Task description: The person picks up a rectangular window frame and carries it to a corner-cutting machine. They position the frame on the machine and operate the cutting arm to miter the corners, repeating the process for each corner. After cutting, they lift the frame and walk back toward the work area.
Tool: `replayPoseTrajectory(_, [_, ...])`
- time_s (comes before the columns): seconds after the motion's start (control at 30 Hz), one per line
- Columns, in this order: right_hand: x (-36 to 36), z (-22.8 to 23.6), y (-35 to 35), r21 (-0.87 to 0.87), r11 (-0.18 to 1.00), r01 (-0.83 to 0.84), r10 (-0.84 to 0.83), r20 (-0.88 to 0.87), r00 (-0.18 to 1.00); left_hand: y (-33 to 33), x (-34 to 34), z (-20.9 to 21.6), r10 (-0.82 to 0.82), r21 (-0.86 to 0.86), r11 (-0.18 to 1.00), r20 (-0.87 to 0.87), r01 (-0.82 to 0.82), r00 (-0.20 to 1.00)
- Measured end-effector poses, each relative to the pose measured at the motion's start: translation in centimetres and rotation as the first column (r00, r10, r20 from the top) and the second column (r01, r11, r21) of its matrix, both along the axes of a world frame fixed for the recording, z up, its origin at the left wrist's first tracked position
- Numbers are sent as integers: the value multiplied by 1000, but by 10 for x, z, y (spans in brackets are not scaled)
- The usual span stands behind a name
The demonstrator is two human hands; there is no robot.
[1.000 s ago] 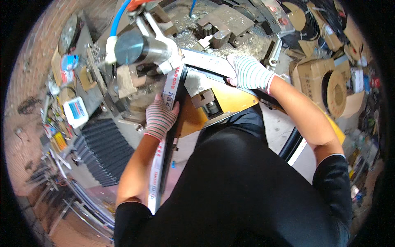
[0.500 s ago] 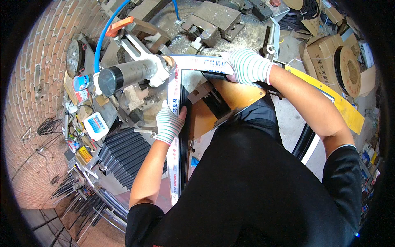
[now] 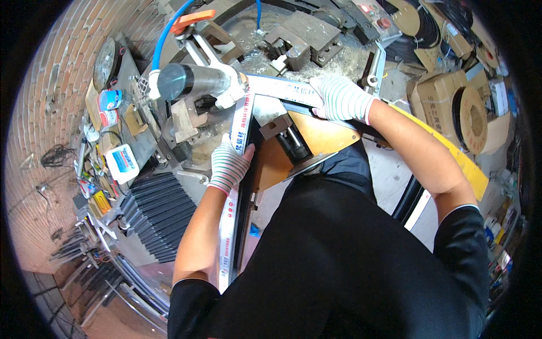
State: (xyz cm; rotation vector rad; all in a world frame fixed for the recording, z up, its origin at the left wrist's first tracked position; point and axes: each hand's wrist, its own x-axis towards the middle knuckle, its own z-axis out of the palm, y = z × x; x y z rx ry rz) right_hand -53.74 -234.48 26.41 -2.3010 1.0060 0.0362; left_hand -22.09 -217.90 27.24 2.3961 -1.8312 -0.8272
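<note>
Two metal frame profiles in white printed film meet at a corner on the machine. My gloved left hand (image 3: 230, 165) is closed around the profile (image 3: 230, 226) that runs down toward me, thumb on its inner side. The other profile (image 3: 285, 90) extends to the right, and my gloved right hand (image 3: 342, 100) grips it with the fingers over its far side. Above the corner, a clamp cylinder (image 3: 197, 82) with a black end cap covers part of the joint. Inside the corner are a brown metal block (image 3: 274, 127) and a shiny rod (image 3: 294, 144) over a yellow plate (image 3: 322, 135).
A blue hose (image 3: 162, 48) and an orange lever (image 3: 192, 20) rise beside the cylinder. Dark profiles (image 3: 158, 212) lie stacked at left, near a white jug (image 3: 122, 164). A yellow bar (image 3: 451, 150) runs below my right forearm. Cardboard boxes (image 3: 432, 101) and a spool (image 3: 473, 120) stand at right.
The view has turned and shifted slightly. Both hands keep their hold on the profiles. A shiny rod behind the brown block now shows more plainly.
</note>
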Motion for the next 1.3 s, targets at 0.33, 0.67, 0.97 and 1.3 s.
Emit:
replayPoseTrajectory(0.33, [14, 23, 4, -12, 1000, 8, -9, -107, 994, -5, 5, 2, -5, 218, 976, 58, -7, 998])
replayPoseTrajectory(0.67, [14, 3, 1, -58, 998, -2, -14, -281, 960, 9, 6, 5, 27, -25, 999, -85, -30, 996])
replayPoseTrajectory(0.97, [3, -14, -4, -44, 998, 48, -57, -217, 974, 13, 11, -2, 32, -76, 996, -139, -43, 990])
replayPoseTrajectory(1.3, [9, -6, -3, -51, 998, 37, -51, -306, 950, 12, 10, 1, 77, -37, 996, -199, -86, 977])
